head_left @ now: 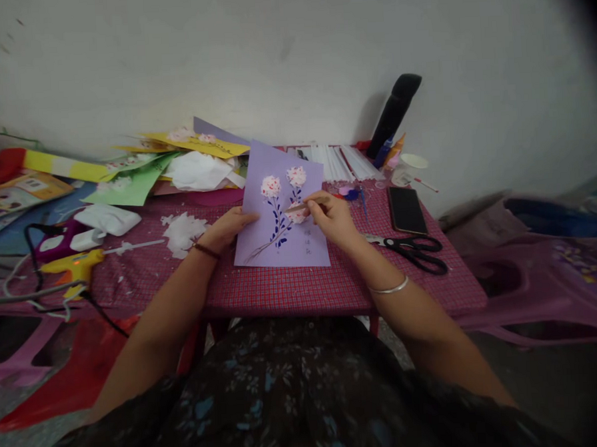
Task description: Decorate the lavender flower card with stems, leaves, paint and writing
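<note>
A lilac sheet of paper (249,179) is tilted up over the table's front part. It bears white puffy flowers with red specks (270,186), dark blue painted leaves (279,219), brownish stems and small writing at the lower right. My left hand (227,228) grips the sheet's left edge, thumb on the front and the other fingers hidden behind. In my right hand (332,215), the fingers are pinched on a thin brownish stick-like tool (294,208), whose exact kind I cannot make out. Its tip lies over the lowest flower, which my fingers partly hide.
Black-handled scissors (414,249) and a phone (408,210) lie at the right. A yellow glue gun (75,267) with cables sits at the left, near torn white tissue (183,233). Flowered yellow and green cards (143,181) are piled behind. White glue sticks (333,163) lie at the back.
</note>
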Action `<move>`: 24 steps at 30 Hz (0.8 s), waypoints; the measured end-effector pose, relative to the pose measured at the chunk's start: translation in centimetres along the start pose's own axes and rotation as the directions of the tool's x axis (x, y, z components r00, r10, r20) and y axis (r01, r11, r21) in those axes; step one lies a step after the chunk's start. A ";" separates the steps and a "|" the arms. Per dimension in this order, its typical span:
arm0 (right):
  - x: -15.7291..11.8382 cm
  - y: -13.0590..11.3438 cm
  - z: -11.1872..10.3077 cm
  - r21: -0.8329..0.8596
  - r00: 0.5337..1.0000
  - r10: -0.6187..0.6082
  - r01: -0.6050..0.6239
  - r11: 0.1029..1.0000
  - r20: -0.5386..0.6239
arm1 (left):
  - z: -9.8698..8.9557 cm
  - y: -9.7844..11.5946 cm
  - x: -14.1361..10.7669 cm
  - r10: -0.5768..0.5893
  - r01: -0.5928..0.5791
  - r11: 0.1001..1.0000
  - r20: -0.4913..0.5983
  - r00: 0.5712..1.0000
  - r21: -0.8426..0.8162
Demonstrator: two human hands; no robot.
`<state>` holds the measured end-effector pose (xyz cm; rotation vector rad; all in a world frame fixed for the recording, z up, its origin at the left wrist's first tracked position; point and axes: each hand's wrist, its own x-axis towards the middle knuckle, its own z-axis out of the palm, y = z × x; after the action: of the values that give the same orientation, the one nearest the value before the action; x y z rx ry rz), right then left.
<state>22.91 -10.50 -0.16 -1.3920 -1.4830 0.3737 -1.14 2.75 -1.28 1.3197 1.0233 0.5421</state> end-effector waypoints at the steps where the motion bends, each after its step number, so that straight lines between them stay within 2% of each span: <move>1: 0.0 -0.1 0.0 -0.044 1.000 0.006 -0.005 0.999 0.019 | 0.0 -0.1 0.0 0.002 -0.002 1.000 0.004 1.000 0.001; 6: 0.0 -0.7 -0.5 -0.274 0.999 0.045 -0.037 0.961 0.021 | -0.3 -0.4 0.1 0.008 -0.008 1.000 0.020 1.000 -0.001; 12: 0.1 -0.6 -0.5 -0.155 1.000 0.017 -0.013 0.988 0.021 | -0.4 -0.4 0.3 0.017 -0.017 1.000 0.026 1.000 0.010; 18: 0.1 -0.3 -0.5 -0.229 0.999 0.014 -0.005 0.974 0.038 | -0.4 -0.5 0.4 0.006 -0.006 1.000 0.023 1.000 -0.003; 22: 0.1 0.0 -0.5 -0.109 1.000 0.013 -0.013 0.994 -0.002 | -0.2 -0.3 0.2 -0.001 0.001 1.000 0.017 1.000 0.002; 24: 0.0 -0.1 -0.4 -0.087 1.000 0.010 -0.009 0.996 0.016 | -0.1 -0.2 0.0 -0.008 0.008 1.000 0.009 1.000 0.008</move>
<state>23.19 -10.65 0.09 -1.4684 -1.5219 0.3304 -1.27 2.80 -1.43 1.3236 1.0234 0.5264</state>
